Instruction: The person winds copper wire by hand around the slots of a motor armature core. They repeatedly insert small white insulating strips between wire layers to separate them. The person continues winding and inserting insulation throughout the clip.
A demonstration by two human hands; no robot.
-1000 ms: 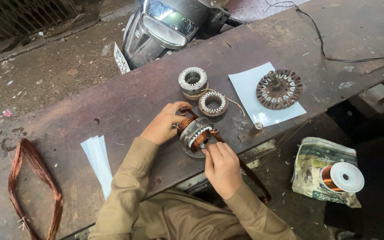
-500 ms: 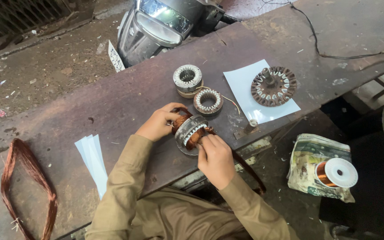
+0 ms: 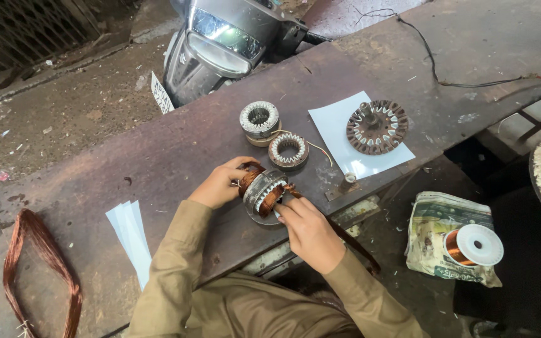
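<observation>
Round copper-wound stator core w/ white slot liners stands tilted on edge on rusty metal bench, bore axis approx. horizontal, facing lower right. Left hand cups its rear, fingers curled; right hand pinches at front rim, fingertips together.

We have just one view, from a camera on the person's head. We look down from above and a bit forward, over the sleeves to the left hand and right hand near the middle. The bench runs slanted across the picture, so our view is tilted. We are close to the hands. Farther up we see a scooter and the ground. At the right we see a spool lower down.
</observation>
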